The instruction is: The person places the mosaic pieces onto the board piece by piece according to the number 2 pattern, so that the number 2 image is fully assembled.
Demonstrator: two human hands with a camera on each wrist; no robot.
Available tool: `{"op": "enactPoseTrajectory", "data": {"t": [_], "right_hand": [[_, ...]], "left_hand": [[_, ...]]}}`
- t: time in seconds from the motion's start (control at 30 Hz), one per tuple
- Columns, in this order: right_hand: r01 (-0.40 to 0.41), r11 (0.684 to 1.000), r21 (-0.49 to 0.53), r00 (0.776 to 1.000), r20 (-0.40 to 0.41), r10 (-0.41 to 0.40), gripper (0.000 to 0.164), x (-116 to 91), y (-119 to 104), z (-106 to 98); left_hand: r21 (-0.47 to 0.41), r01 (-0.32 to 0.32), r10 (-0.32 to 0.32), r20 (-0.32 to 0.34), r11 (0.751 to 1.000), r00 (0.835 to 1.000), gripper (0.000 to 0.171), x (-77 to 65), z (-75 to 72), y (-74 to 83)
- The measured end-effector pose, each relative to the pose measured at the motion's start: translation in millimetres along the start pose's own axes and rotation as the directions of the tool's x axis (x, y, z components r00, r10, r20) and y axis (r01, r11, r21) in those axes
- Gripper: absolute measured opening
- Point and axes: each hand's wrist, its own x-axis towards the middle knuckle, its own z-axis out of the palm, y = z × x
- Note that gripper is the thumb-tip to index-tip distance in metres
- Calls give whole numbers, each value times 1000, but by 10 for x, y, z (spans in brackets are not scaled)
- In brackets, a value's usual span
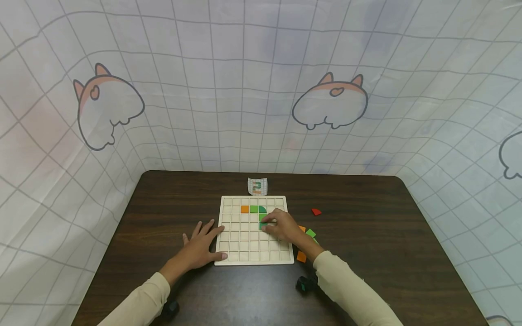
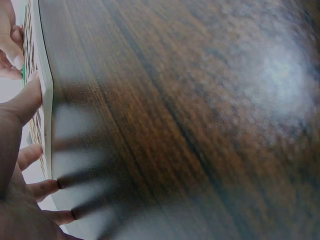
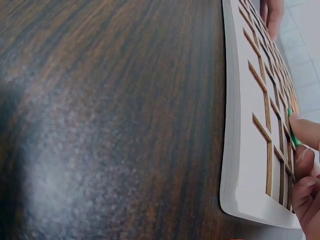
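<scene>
Reaching in nearest to us, a cream left sleeve (image 1: 136, 301) and a cream right sleeve (image 1: 350, 290) cross the dark wooden table (image 1: 363, 235), a small black object (image 1: 306, 284) lying close to the right cuff. Beyond them we see the left hand (image 1: 200, 251) with its fingers spread apart and gripping nothing: thumb and index finger rest on the left edge of the pale grid board (image 1: 240, 249), the others just beside it. Near the right wrist we find an orange piece (image 1: 301, 256) and, a little farther, a light green piece (image 1: 311, 233), some of this group hidden from us by the arm.

The right hand (image 1: 285, 227) reaches over the board's right side, thumb and index finger clamped on a dark green piece (image 1: 261, 225) at a cell right of centre; we cannot tell whether it sits flat. Directly above it we see a green square (image 1: 262, 217), then a row of an orange square (image 1: 244, 209), a light green square (image 1: 254, 209) and a rounded dark green piece (image 1: 262, 209).

A red piece (image 1: 316, 211) lies apart to the right. Behind the board we make out a small patterned card (image 1: 257, 186), and farthest off a white gridded curtain (image 1: 228, 90).
</scene>
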Motion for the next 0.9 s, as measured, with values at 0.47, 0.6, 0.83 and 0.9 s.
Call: {"op": "enactPoseTrajectory", "data": {"t": [0.47, 0.6, 0.83, 0.9], "right_hand": [[6, 1000, -19, 1000, -13, -6, 17, -6, -8, -5], [18, 1000, 6, 1000, -9, -17, 19, -47, -1, -67], [-2, 996, 87, 1000, 20, 0, 22, -135, 76, -338], [-4, 995, 97, 1000, 20, 2, 23, -166, 133, -419]], "left_hand": [[10, 3, -3, -4, 1000, 1000, 86, 12, 14, -7], [15, 0, 0, -7, 1000, 1000, 85, 9, 15, -6], [18, -6, 6, -13, 1000, 1000, 85, -2, 9, -5], [19, -8, 8, -13, 1000, 1000, 85, -3, 7, -6]]}}
